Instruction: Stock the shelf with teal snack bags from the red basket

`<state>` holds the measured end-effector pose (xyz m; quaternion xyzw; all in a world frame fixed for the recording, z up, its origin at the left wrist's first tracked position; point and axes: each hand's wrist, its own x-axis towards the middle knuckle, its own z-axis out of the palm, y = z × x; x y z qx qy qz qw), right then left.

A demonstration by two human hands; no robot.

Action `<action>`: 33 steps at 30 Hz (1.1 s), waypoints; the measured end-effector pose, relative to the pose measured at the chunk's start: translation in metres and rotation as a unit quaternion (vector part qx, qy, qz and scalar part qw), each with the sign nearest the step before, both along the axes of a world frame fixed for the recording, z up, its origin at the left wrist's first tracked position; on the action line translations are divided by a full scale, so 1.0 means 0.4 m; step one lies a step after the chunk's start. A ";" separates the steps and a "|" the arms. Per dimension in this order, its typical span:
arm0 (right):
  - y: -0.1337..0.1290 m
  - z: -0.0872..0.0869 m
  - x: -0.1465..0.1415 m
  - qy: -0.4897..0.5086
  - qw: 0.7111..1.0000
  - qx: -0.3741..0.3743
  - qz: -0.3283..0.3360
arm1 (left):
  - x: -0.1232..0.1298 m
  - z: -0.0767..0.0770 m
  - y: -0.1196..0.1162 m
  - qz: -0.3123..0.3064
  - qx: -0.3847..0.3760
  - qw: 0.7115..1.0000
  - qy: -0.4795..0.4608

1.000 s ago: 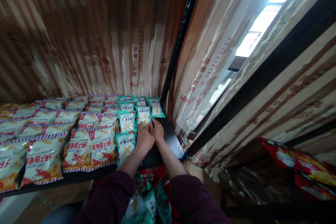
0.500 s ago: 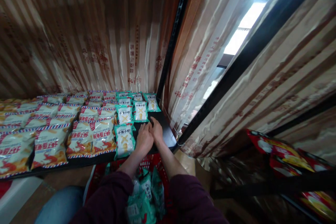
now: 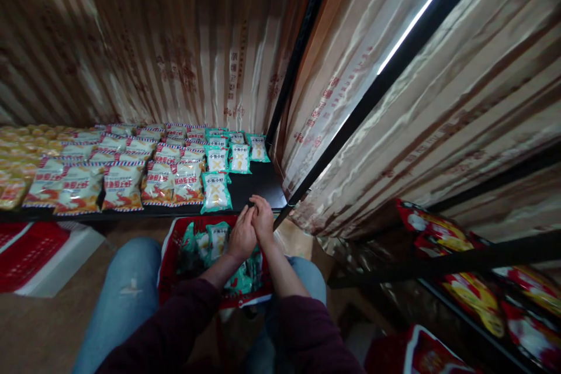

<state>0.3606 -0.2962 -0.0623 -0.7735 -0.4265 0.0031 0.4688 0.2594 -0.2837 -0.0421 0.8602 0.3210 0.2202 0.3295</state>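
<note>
My left hand (image 3: 242, 236) and my right hand (image 3: 262, 220) are together above the front edge of the black shelf (image 3: 256, 187). Their fingers are stretched out and touch each other, and I see nothing held in either. Below them is a red basket (image 3: 169, 263) between my knees, with several green snack bags (image 3: 218, 238) inside; my wrists hide part of it. On the shelf behind my hands, green-and-white snack bags (image 3: 216, 191) stand in short rows, the front one just left of my fingertips.
Left along the shelf are several orange-and-white chip bags (image 3: 123, 184) and yellow packs (image 3: 13, 172). A slanting black post (image 3: 333, 152) rises at the shelf's right corner. A red-and-white box (image 3: 65, 257) sits lower left. Red-and-yellow bags (image 3: 473, 298) lie on another rack at right.
My view has drawn back, showing more of the basket and my knees. My hands have come back from the shelf surface to above the basket, still touching each other.
</note>
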 end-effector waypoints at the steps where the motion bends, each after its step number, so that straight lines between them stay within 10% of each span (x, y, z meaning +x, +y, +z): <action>1: -0.020 -0.006 -0.019 -0.009 1.000 0.000 0.006 | -0.019 -0.011 -0.014 -0.004 -0.004 1.000 0.009; 9: -0.151 -0.110 -0.191 0.053 0.989 -0.139 0.021 | -0.199 -0.120 -0.091 0.167 -0.009 0.976 0.137; 18: -0.192 -0.155 -0.268 0.083 0.961 -0.230 0.129 | -0.284 -0.183 -0.090 0.167 -0.144 0.960 0.175; 33: -0.185 -0.150 -0.245 0.382 0.918 0.045 0.094 | -0.284 -0.135 -0.096 0.186 -0.090 0.978 0.013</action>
